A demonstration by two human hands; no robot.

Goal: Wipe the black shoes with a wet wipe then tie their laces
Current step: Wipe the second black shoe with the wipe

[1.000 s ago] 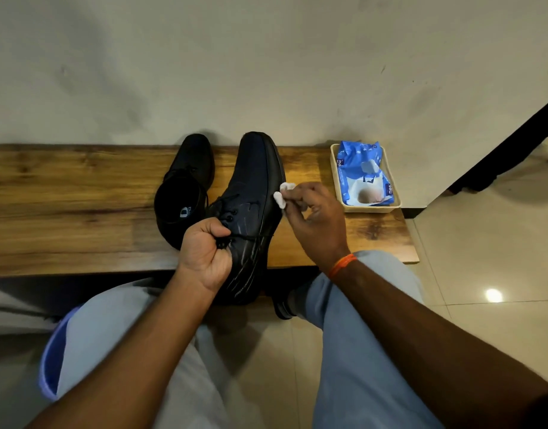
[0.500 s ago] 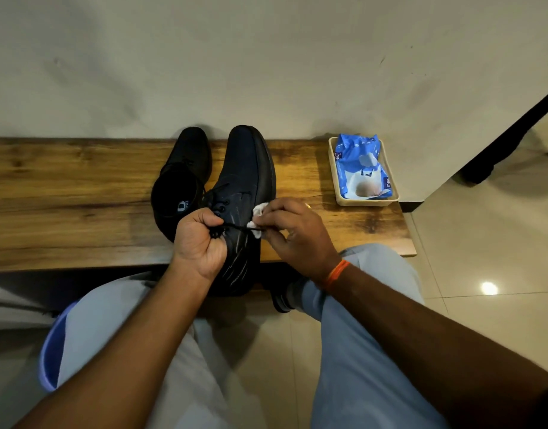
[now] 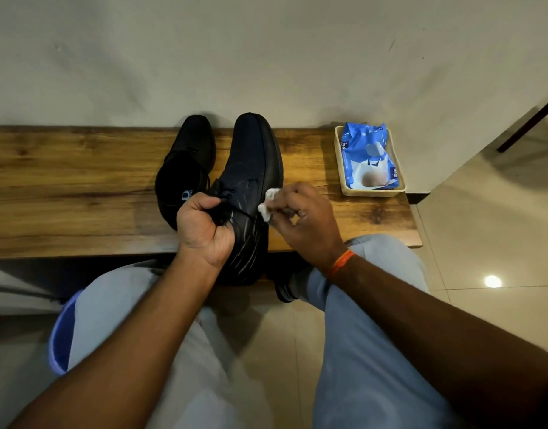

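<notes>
Across the middle of the frame runs the wooden tabletop [image 3: 65, 187], set against a pale wall, and on it, just left of centre, stand the two black shoes side by side. The right-hand shoe [image 3: 251, 168] is the larger in view, its heel reaching past the near edge toward the person's knees; the left-hand shoe [image 3: 189, 168] sits touching or just beside it, its opening toward the camera. At the right end of the tabletop a shallow tray [image 3: 339, 162] holds a blue pack of wet wipes [image 3: 364, 150], well apart from the shoes.

A second ago the right hand [image 3: 300, 218] held the wadded wet wipe [image 3: 268, 202] against the shoe's outer edge, higher in the frame; it has since dropped to the lacing, and now it pinches a lace [image 3: 246, 214] with the wipe bunched in the same fingers. The left hand [image 3: 204, 224] stays curled tight round the other lace end — it has hardly shifted. The lace is drawn taut between the two hands across the tongue.

That shift suggests wiping of this shoe is done and tying has begun, though the wipe has not been set down — it may hamper the knot. The left-hand shoe looks unlaced; whether it has been wiped I cannot tell.
</notes>
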